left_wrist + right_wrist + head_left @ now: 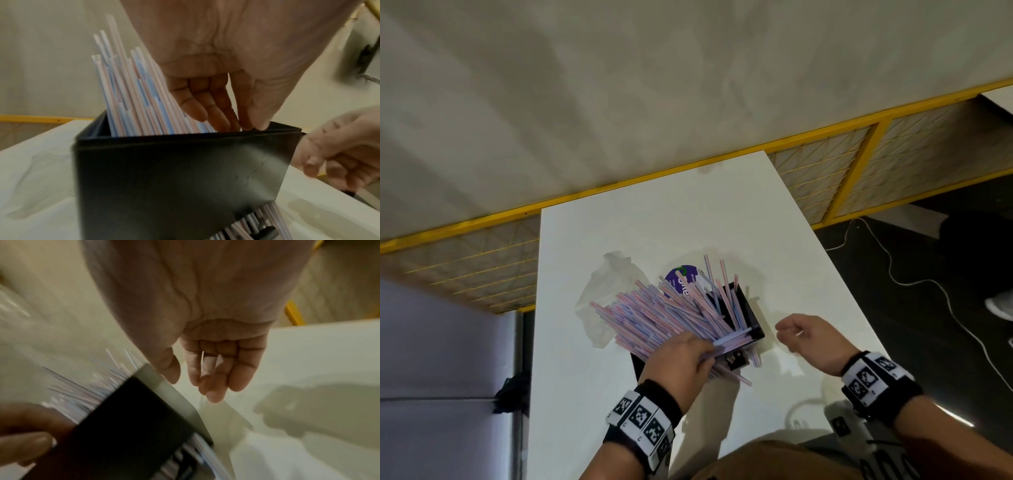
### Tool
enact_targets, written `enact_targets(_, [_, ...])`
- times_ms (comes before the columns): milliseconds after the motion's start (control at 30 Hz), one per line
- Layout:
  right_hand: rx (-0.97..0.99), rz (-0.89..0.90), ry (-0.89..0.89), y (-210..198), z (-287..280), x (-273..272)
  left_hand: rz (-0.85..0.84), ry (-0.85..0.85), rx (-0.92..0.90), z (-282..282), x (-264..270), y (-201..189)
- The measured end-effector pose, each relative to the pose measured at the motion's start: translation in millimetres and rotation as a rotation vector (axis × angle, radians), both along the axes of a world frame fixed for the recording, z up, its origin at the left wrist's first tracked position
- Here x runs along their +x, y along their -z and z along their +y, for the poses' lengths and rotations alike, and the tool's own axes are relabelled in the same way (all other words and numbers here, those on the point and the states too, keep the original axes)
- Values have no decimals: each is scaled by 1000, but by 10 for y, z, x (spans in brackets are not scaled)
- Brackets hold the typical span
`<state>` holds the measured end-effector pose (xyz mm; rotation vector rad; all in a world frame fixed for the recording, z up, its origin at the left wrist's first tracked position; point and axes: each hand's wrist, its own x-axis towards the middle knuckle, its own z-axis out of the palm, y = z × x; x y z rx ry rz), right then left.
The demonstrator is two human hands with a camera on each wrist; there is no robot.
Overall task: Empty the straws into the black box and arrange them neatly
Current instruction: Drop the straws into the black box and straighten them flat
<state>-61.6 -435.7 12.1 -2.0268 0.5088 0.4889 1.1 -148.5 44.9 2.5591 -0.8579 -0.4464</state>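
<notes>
A black box (pixel 748 315) stands mid-table, crammed with pink, blue and white straws (pixel 654 315) that fan out over its left rim. My left hand (pixel 705 356) reaches into the box at its near side. Its straight fingers (pixel 195 107) press against the straws (pixel 131 97) and the thumb touches the rim. A few straws (pixel 252 224) poke out at the foot of the box (pixel 164 178). My right hand (pixel 786 334) hovers just right of the box with loosely curled fingers (pixel 236 369). A thin pale sliver shows between them; I cannot tell whether it is held.
A crumpled clear plastic bag (pixel 613 284) with a purple label (pixel 681 281) lies behind the box on the white table (pixel 654 219). A yellow-framed mesh fence (pixel 825 171) runs along the far edge. A white cable (pixel 900 281) trails over the dark floor on the right.
</notes>
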Motion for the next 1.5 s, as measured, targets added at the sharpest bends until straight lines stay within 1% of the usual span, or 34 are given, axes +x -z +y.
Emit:
enact_targets(100, [94,153,2,335,121,-35,4,20,94,-95,51,-29])
enact_targets(167, [201,221,70,518,213,-43,22,28,131,-140,46,-35])
enact_targets(233, [274,238,139,650,290,-32,35,23,136,-159,17,-32])
enact_targets(400, [377,287,159,788,443,21,62,-15,89,-142,3,-18])
enact_targets(467, [334,285,172,809,473,60,66,-10,91,-144,5,-12])
enact_targets(567, [205,258,139,827,497,85,108,-21,90,-148,28,-6])
enact_targets(700, [153,216,93,856,490,60,149,-41,71,-143,65,9])
enact_targets(833, [11,223,-38,860,419,44,177,-45,69,-154,85,2])
enact_targets(967, [-102,277,-153,862,359,-10,190,-63,60,-167,100,-4])
enact_targets(1067, [-189,205,-170,870,407,-18,194,-56,67,-160,100,-9])
enact_targets(1133, [-178,178,-118,841,458,20,197,-55,70,-160,99,-14])
enact_targets(1200, [-125,194,-92,811,492,87,197,-56,75,-167,103,-22])
enact_targets(1233, [-78,216,-68,803,495,118,198,-56,76,-170,107,-26])
enact_targets(1333, [119,365,102,794,460,172,201,-57,77,-175,121,-43])
enact_targets(1400, [216,412,160,813,446,187,207,-56,78,-176,129,-49])
enact_targets(1433, [223,410,158,823,447,193,210,-55,80,-176,133,-51])
enact_targets(1500, [153,369,101,835,464,189,212,-50,88,-175,136,-58])
